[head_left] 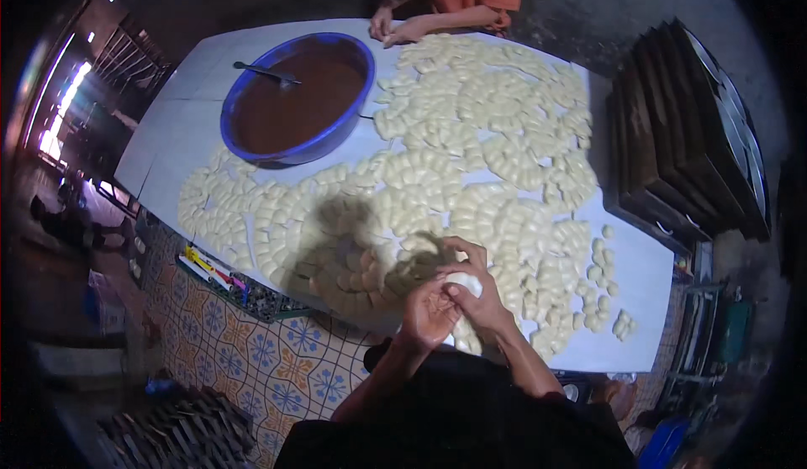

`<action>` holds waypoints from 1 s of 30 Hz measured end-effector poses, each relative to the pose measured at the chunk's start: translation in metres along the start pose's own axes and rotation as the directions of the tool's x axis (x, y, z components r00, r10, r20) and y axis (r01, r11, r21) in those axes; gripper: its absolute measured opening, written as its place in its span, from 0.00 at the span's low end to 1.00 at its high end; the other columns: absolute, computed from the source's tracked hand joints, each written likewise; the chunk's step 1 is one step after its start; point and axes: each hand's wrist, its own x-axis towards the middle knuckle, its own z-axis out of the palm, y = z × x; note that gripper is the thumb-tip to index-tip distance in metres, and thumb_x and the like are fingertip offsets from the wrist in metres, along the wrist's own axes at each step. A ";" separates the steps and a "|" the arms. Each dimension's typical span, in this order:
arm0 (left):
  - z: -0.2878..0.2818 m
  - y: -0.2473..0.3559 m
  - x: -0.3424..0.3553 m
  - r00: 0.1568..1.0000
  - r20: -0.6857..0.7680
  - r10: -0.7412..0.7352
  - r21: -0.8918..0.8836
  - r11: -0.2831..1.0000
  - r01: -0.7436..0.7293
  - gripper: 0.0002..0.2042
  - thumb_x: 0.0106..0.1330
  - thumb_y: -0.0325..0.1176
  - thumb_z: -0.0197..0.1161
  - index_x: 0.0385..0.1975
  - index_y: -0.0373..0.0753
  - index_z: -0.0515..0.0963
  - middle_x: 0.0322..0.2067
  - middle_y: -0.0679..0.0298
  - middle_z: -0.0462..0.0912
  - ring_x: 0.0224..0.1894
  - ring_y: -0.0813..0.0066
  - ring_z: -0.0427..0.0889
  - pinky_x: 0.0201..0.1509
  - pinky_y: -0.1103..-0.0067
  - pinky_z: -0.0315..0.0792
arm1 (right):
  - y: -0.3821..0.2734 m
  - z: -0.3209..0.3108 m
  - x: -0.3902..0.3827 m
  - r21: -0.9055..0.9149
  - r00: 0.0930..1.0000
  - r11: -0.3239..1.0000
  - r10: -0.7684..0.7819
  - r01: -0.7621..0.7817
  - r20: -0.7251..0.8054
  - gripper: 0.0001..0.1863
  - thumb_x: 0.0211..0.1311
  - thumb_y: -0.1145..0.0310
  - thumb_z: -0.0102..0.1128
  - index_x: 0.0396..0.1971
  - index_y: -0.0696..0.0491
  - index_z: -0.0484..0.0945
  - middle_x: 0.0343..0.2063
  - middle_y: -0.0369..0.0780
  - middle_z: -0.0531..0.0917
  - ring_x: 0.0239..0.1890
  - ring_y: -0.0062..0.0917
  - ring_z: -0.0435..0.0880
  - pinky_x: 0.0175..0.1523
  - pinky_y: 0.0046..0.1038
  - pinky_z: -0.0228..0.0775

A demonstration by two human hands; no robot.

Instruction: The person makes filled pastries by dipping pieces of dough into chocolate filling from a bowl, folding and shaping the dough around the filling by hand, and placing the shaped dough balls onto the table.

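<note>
Over the near edge of the table, my left hand (429, 314) and my right hand (487, 301) meet around a smooth white lump of dough (467, 283). The left palm is turned up and cupped against it. My right thumb presses on the dough from the near side, with the right fingers curled beyond it. Part of the left fingers is hidden behind the right hand. Pale, plump dough pieces (429, 175) lie close together beneath and beyond my hands, covering much of the white tabletop (609, 347). My shadow falls over those to the left.
A blue basin (328, 143) of brown filling (290, 116) stands far left, a dark-handled spoon (265, 72) in it. Across the table are another person's hands (399, 30). Dark trays (664, 133) are stacked at right. A crate (252, 297) with pens sits by the left edge.
</note>
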 end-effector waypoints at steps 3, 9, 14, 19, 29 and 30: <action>0.043 0.042 0.010 0.972 0.236 0.006 0.002 1.000 -0.007 0.30 0.62 0.53 0.50 0.53 0.31 0.66 0.46 0.53 0.75 0.48 0.62 0.74 0.57 0.72 0.64 | 0.014 0.007 0.028 0.582 0.953 0.755 0.261 -0.302 0.155 0.59 0.47 0.48 0.69 0.69 0.51 0.35 0.65 0.43 0.54 0.65 0.30 0.55 0.65 0.32 0.50; 0.032 0.273 0.136 0.856 0.112 0.504 0.939 0.228 -0.257 0.40 0.65 0.65 0.37 0.53 0.27 0.67 0.49 0.47 0.75 0.38 0.63 0.80 0.44 0.67 0.74 | 0.022 0.029 0.058 0.556 0.918 0.748 0.389 -0.362 0.074 0.50 0.56 0.33 0.48 0.69 0.46 0.40 0.67 0.42 0.51 0.64 0.33 0.59 0.62 0.38 0.56; 0.023 0.385 0.187 0.717 0.178 0.674 0.590 -0.656 0.471 0.31 0.68 0.60 0.32 0.50 0.39 0.71 0.37 0.52 0.80 0.45 0.51 0.77 0.54 0.63 0.64 | 0.013 0.054 0.064 0.576 0.882 0.696 0.460 -0.429 0.101 0.44 0.61 0.40 0.48 0.69 0.50 0.44 0.65 0.43 0.57 0.59 0.33 0.65 0.62 0.36 0.55; 0.039 0.358 0.168 0.897 0.235 0.374 0.550 -0.812 0.195 0.36 0.67 0.63 0.31 0.47 0.35 0.74 0.32 0.52 0.81 0.37 0.51 0.79 0.49 0.63 0.69 | 0.029 0.052 0.050 0.704 0.840 0.558 0.532 -0.439 0.102 0.43 0.60 0.46 0.55 0.68 0.50 0.46 0.66 0.41 0.54 0.58 0.28 0.64 0.51 0.31 0.68; 0.020 0.127 0.070 0.949 -0.296 0.111 0.646 0.755 0.113 0.41 0.66 0.64 0.36 0.61 0.27 0.59 0.55 0.49 0.70 0.51 0.62 0.74 0.58 0.70 0.63 | 0.039 0.063 0.050 0.947 0.613 -0.007 0.760 -0.322 0.215 0.11 0.66 0.67 0.52 0.39 0.58 0.77 0.35 0.39 0.80 0.32 0.21 0.78 0.43 0.20 0.71; 0.017 0.115 0.062 0.917 -0.355 0.182 0.628 0.773 0.090 0.36 0.68 0.58 0.39 0.61 0.27 0.58 0.58 0.49 0.65 0.55 0.60 0.70 0.59 0.64 0.62 | 0.029 0.059 0.048 0.950 0.605 -0.010 0.769 -0.311 0.206 0.11 0.66 0.67 0.52 0.39 0.58 0.77 0.35 0.39 0.80 0.32 0.21 0.78 0.43 0.20 0.71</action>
